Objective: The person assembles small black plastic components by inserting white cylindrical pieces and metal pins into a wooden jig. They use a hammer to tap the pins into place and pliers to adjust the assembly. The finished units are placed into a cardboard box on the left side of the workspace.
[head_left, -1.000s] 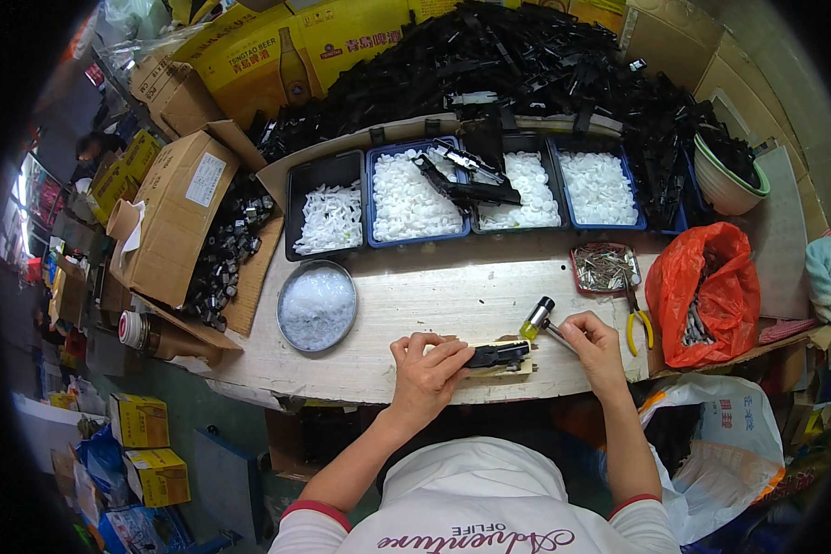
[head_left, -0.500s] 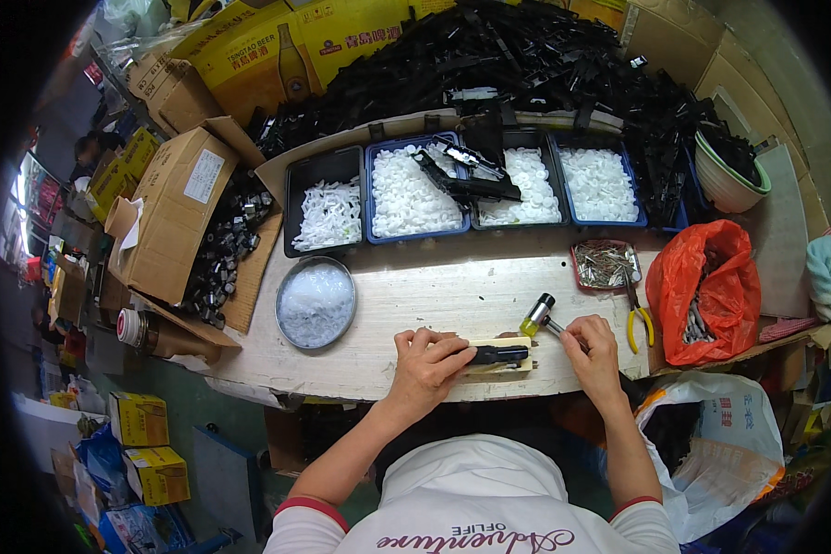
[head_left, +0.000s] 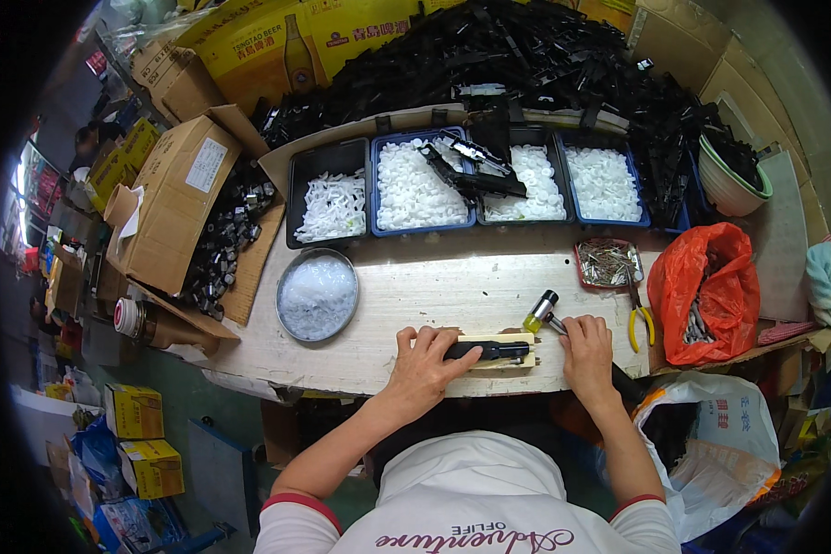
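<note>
A long black plastic part (head_left: 497,350) lies in a cream block (head_left: 526,340) near the bench's front edge. My left hand (head_left: 422,371) grips the part's left end, thumb across its near side and fingers on the far side. To the right, my right hand (head_left: 586,358) is closed around the handle of a small hammer (head_left: 541,310). Its head has one black face and one yellow face, and sits just beyond the block's right end, apart from the black part. The dark end of the handle shows behind the hand.
Bins of white plastic pieces (head_left: 420,189) line the back, with a heap of black parts (head_left: 545,65) behind. At left are a round metal dish (head_left: 316,323) and a carton (head_left: 171,208). Pins in a tray (head_left: 608,263), yellow-handled pliers (head_left: 641,328) and a red bag (head_left: 702,305) lie right.
My left thumb has come to the near side of the black part, and the fingers have shifted left, baring more of it. The right hand and hammer have barely moved.
</note>
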Demonstrator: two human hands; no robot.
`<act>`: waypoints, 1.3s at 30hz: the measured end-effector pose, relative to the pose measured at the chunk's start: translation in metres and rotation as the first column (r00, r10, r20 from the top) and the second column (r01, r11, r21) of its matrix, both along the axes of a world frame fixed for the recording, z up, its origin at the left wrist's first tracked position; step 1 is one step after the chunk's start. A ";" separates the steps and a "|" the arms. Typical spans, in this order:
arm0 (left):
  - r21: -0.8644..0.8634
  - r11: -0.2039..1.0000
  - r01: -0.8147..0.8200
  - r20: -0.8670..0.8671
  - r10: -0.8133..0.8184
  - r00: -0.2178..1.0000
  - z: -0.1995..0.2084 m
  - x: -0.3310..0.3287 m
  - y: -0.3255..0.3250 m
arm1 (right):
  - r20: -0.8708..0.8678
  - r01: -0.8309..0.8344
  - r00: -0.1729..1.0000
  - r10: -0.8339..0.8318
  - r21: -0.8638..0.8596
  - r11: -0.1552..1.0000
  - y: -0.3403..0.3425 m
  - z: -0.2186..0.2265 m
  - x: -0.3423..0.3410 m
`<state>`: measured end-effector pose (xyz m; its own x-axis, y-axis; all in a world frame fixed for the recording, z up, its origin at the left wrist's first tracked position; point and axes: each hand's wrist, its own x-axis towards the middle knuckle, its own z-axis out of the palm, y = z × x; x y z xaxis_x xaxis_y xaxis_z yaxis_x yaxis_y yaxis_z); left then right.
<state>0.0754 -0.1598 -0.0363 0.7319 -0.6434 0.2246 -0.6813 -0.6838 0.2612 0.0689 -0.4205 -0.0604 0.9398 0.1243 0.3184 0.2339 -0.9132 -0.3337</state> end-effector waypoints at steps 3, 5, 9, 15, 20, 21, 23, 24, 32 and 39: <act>0.002 1.000 0.022 0.051 -0.022 0.998 -0.003 0.002 0.001 | 0.013 -0.056 0.998 0.055 0.102 0.993 0.002 0.008 0.000; 0.033 0.999 0.043 0.070 -0.045 0.997 -0.001 0.003 0.001 | 0.006 -0.113 0.993 0.115 0.237 0.965 0.006 0.026 -0.009; 0.087 0.992 0.089 0.056 -0.094 0.994 0.004 0.005 0.001 | -0.059 -0.243 0.966 0.252 0.135 0.961 0.026 0.063 -0.023; 0.137 0.982 0.128 -0.017 -0.126 0.992 0.009 0.009 0.001 | -0.057 -0.213 0.975 0.216 0.053 0.976 0.034 0.089 -0.027; 0.187 0.972 0.139 -0.001 -0.141 0.990 0.010 0.008 0.001 | -0.190 -0.238 0.958 0.215 -0.107 0.965 0.040 0.077 -0.026; 0.197 0.970 0.140 0.008 -0.144 0.990 0.011 0.008 0.000 | -0.265 -0.247 0.944 0.198 -0.166 0.955 0.041 0.072 -0.023; 0.173 0.974 0.144 0.008 -0.147 0.989 0.010 0.009 -0.001 | -0.146 -0.218 0.967 0.207 -0.057 0.974 0.040 0.086 -0.025; 0.162 0.976 0.142 0.003 -0.145 0.989 0.009 0.008 -0.001 | -0.090 -0.211 0.973 0.211 0.002 0.977 0.042 0.091 -0.024; -0.113 0.993 0.031 -0.174 -0.050 0.984 0.007 0.017 0.001 | -0.269 -0.272 0.937 0.223 -0.160 0.949 0.040 0.075 -0.017; -0.286 0.950 -0.126 -0.165 0.081 0.983 0.002 0.008 -0.001 | 0.089 -0.300 0.954 0.287 0.206 0.931 0.069 0.089 -0.003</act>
